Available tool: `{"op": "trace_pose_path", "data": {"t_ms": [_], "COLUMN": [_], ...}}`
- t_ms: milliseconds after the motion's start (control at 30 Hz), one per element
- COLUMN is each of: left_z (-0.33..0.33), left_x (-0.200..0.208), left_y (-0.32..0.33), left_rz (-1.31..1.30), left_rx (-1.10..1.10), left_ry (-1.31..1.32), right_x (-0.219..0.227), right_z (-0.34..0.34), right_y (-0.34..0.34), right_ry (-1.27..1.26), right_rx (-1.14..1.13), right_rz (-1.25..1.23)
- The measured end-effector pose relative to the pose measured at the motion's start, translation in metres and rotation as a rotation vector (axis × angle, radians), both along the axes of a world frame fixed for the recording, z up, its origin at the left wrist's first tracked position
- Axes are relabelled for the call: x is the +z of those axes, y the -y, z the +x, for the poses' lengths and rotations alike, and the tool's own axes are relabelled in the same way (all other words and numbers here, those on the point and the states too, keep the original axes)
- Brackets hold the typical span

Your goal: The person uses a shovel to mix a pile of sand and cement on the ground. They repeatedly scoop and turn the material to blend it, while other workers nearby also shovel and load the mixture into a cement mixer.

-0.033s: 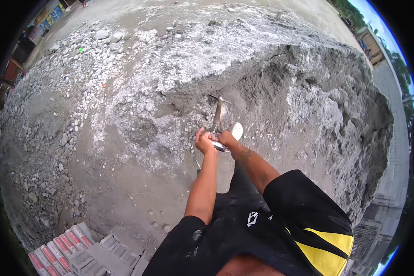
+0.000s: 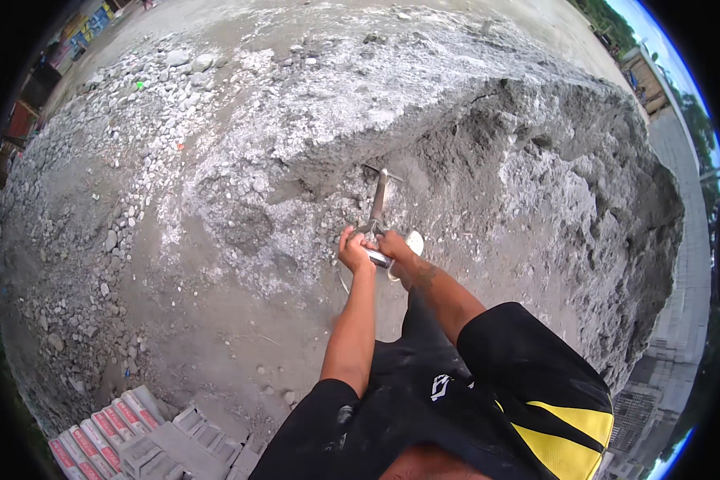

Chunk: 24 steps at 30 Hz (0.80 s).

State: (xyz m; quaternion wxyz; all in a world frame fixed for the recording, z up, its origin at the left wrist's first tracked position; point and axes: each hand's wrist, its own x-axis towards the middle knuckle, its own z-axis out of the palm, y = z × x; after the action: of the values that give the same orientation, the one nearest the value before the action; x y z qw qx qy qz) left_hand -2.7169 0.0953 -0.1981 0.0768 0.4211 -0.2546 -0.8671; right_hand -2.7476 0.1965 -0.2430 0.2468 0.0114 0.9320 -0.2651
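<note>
A shovel (image 2: 379, 198) points away from me, its far end at the foot of the grey sand and gravel pile (image 2: 448, 144). The blade is mostly hidden there; only a thin crosswise edge shows. The handle forks near me into a grip with a pale metallic crosspiece. My left hand (image 2: 355, 250) is closed around the left side of this grip. My right hand (image 2: 394, 243) is closed at its right side, close to the fork. Just beyond my right wrist shows a white shoe (image 2: 414, 242) with small holes, partly hidden by the forearm.
The pile rises in a steep cut face to the right. Loose stones (image 2: 188, 72) spread over the left slope. Grey concrete blocks (image 2: 192, 444) and stacked red-and-white bags (image 2: 104, 436) stand at lower left. A grey block wall (image 2: 680, 264) runs along the right.
The white shoe shows slightly lower and farther right, with more of it visible below my right wrist. My hands and the shovel have barely moved.
</note>
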Motion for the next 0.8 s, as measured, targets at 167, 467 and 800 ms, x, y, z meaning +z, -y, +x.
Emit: {"op": "trace_pose_path", "data": {"t_ms": [167, 467, 800], "left_z": [0.051, 0.161, 0.301], "left_x": [-0.051, -0.102, -0.054], "left_y": [0.023, -0.049, -0.119], "left_rz": [0.012, 0.291, 0.320], "left_rx": [-0.084, -0.162, -0.048], "left_ry": [0.081, 0.159, 0.132], "right_x": [-0.075, -0.095, -0.011], "right_z": [0.060, 0.162, 0.320], "right_y": [0.009, -0.059, -0.142], "right_ry": [-0.149, -0.085, 0.187], "right_rx": [-0.018, -0.144, -0.376], "right_rz": [-0.022, -0.053, -0.506]}}
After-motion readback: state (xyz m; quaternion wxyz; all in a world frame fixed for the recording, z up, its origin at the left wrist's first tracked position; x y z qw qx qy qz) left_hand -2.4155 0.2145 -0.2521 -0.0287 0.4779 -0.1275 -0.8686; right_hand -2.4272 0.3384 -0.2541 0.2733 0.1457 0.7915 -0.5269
